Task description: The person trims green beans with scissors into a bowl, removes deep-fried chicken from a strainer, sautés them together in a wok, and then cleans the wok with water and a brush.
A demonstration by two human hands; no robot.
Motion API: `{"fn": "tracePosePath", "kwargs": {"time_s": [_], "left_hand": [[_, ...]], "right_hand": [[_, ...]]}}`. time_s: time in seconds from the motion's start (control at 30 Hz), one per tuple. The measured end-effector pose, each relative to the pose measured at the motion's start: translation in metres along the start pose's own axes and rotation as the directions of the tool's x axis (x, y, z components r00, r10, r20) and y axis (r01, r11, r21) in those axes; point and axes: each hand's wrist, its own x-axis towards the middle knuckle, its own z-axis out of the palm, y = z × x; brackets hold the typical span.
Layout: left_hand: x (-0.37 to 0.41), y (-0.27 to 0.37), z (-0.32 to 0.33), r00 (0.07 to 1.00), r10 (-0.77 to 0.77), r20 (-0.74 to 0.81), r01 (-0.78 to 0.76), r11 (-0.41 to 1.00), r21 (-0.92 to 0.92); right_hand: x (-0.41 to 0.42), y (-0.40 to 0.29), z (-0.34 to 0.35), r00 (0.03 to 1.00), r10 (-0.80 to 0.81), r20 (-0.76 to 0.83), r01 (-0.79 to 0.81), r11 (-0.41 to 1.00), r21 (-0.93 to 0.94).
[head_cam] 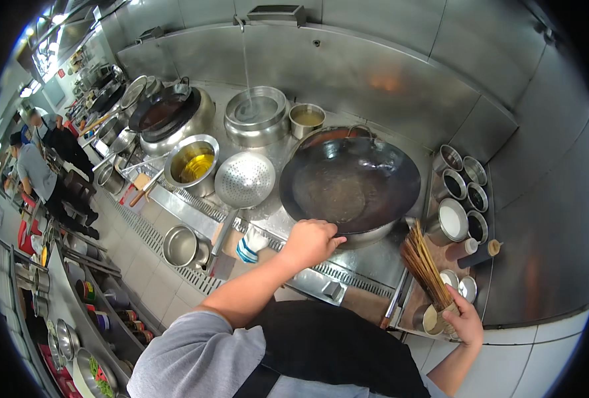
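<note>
A large dark steel wok (307,186) sits tilted on the range, with a little murky liquid pooled in its bowl. My left hand (312,241) grips the wok at its near rim; the fingers hide the part they close on. Off to the right, my right hand (463,321) is closed around the bound end of a bamboo wok brush (425,263). The brush's bristles point up and away from me, over the seasoning shelf and apart from the wok.
Left of the wok lie a perforated strainer ladle (245,180) and a pot of yellow oil (191,166). Water runs from a tap (239,22) into a round metal basin (257,112) behind. Seasoning containers (452,219) line the right. Two people (41,169) stand far left.
</note>
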Motion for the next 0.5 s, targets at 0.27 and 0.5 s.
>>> {"fn": "tracePosePath", "kwargs": {"time_s": [0.27, 0.5], "left_hand": [[0.038, -0.001, -0.035, 0.966, -0.255, -0.042, 0.248, 0.961, -0.123], [0.079, -0.021, -0.059, 0.903, -0.411, -0.125, 0.363, 0.886, -0.288]], "right_hand": [[0.005, 0.014, 0.017, 0.999, -0.032, -0.024, 0.033, 0.998, 0.048], [0.031, 0.069, 0.054, 0.998, 0.0, -0.064, -0.02, 0.953, -0.303]]}}
